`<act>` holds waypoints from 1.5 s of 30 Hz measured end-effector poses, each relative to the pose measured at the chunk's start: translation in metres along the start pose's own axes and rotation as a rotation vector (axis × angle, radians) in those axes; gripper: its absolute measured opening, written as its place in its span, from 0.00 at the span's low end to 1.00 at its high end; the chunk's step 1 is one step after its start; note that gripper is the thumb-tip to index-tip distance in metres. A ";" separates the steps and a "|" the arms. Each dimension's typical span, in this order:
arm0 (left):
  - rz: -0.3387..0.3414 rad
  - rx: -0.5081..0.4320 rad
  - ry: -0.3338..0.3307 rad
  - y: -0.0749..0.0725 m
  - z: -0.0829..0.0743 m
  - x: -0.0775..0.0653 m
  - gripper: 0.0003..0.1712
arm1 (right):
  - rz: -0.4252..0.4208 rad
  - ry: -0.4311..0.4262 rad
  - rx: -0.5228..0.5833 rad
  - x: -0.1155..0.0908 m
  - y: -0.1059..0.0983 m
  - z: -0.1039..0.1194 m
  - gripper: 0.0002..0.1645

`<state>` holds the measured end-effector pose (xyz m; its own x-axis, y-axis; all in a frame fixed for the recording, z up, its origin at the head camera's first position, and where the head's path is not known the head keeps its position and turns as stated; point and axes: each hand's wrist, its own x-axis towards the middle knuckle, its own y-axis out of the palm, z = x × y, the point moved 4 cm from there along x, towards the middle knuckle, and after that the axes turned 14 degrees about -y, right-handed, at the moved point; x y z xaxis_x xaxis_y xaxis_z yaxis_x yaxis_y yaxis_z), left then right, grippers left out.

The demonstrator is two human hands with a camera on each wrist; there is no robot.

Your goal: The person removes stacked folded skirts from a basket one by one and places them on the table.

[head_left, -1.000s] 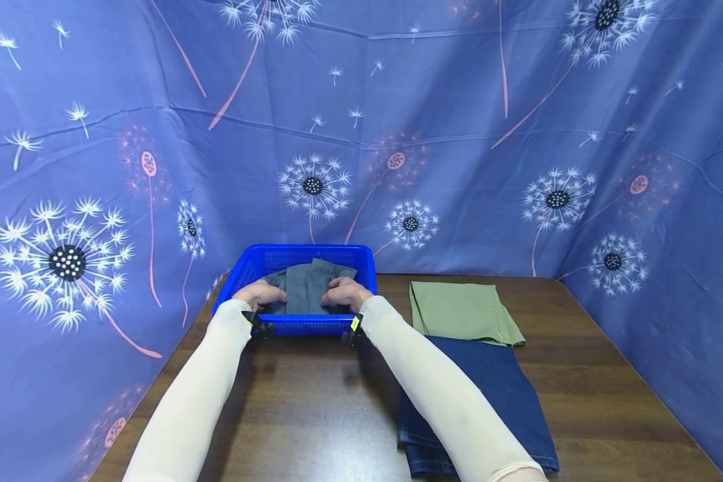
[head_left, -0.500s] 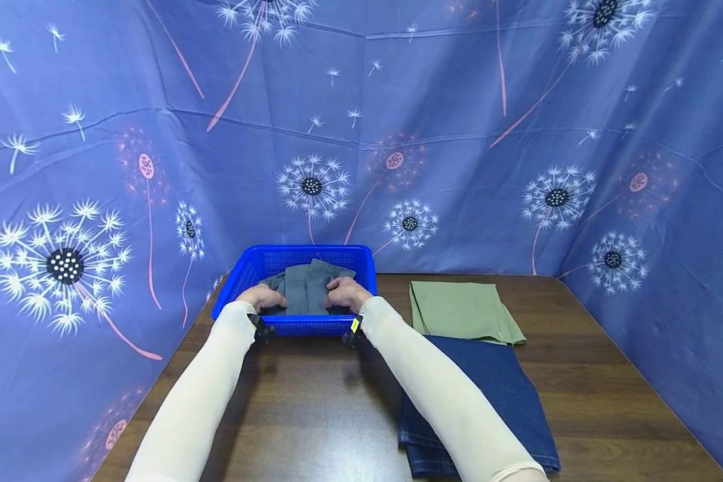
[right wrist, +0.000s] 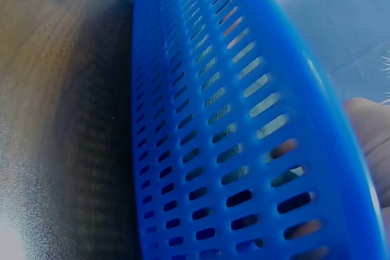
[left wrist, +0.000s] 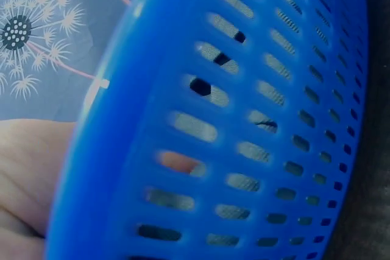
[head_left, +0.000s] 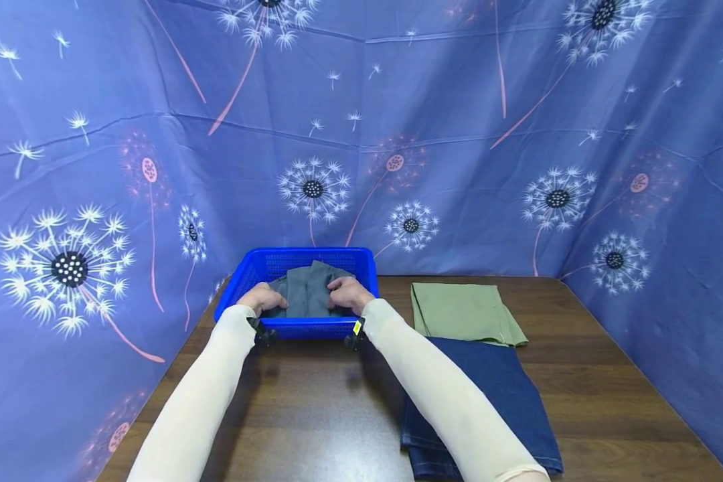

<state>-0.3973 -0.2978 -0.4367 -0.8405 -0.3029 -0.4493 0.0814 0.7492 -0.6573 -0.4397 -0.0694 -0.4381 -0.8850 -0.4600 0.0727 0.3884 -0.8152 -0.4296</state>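
Note:
A blue plastic basket [head_left: 304, 328] with slotted walls stands at the back left of the table, holding a folded dark grey garment [head_left: 306, 292]. My left hand [head_left: 262, 298] reaches over the near rim and grips the garment's left side, thumb on top. On the right side my right hand [head_left: 349, 295] grips it the same way. Most of the fingers are hidden by the cloth and the basket. In both wrist views the slotted basket wall [left wrist: 244, 126] fills most of the picture, with grey cloth and bits of skin showing through the slots.
To the right on the wooden table [head_left: 313, 415] lies a folded light green garment [head_left: 458, 310]. A folded dark blue denim garment [head_left: 488, 381] lies in front of it, partly under the right forearm. A blue dandelion-print curtain [head_left: 470, 120] hangs close behind the basket and along both sides.
Both hands stay on the grey garment in the basket with only slight shifts of thumbs and fingers. The head view tilts very slightly. The basket and the other garments keep their places.

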 end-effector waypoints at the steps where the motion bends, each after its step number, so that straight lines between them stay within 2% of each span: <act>1: -0.008 -0.010 0.010 0.000 -0.001 0.000 0.33 | -0.008 -0.003 0.006 0.000 -0.001 0.000 0.36; 3: -0.030 -0.020 0.030 -0.001 -0.002 0.000 0.17 | -0.022 -0.010 0.016 -0.001 -0.002 0.001 0.36; 4: -0.040 -0.023 0.040 -0.002 -0.002 0.000 0.14 | -0.026 -0.014 0.017 -0.002 -0.002 0.001 0.36; 7: -0.059 -0.035 0.052 -0.003 -0.003 -0.001 0.27 | -0.039 -0.029 0.034 -0.004 -0.002 0.002 0.36; 8: -0.063 -0.040 0.052 -0.004 -0.003 -0.001 0.29 | -0.040 -0.033 0.038 -0.004 -0.002 0.002 0.36; 10: -0.073 -0.046 0.058 -0.004 -0.003 -0.003 0.26 | -0.040 -0.042 0.047 -0.004 -0.002 0.002 0.36; 12: -0.088 -0.059 0.068 -0.005 -0.004 -0.006 0.14 | -0.039 -0.048 0.052 -0.004 -0.002 0.004 0.36; 13: -0.094 -0.061 0.075 -0.006 -0.004 -0.008 0.11 | -0.041 -0.052 0.054 -0.003 -0.002 0.004 0.36; 17: -0.080 -0.090 0.107 -0.009 -0.009 -0.013 0.37 | -0.045 -0.065 0.066 -0.003 -0.005 0.009 0.36; 19: -0.063 -0.097 0.115 -0.010 -0.011 -0.015 0.39 | -0.044 -0.066 0.072 -0.003 -0.007 0.011 0.36; 23: -0.051 -0.116 0.131 -0.014 -0.016 -0.019 0.36 | -0.037 -0.069 0.079 -0.006 -0.012 0.018 0.35; 31: -0.090 -0.126 0.174 -0.023 -0.025 -0.028 0.26 | -0.041 -0.090 0.077 -0.014 -0.021 0.034 0.37; 37: -0.116 -0.130 0.233 -0.031 -0.035 -0.046 0.20 | -0.056 -0.087 0.073 -0.022 -0.030 0.049 0.36; 45: -0.096 -0.154 0.249 -0.042 -0.051 -0.076 0.23 | -0.100 -0.134 0.070 -0.036 -0.043 0.071 0.35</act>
<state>-0.3643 -0.2766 -0.3445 -0.9474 -0.2374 -0.2149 -0.0710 0.8103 -0.5817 -0.4063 -0.0426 -0.3585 -0.8799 -0.4140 0.2332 0.3209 -0.8797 -0.3508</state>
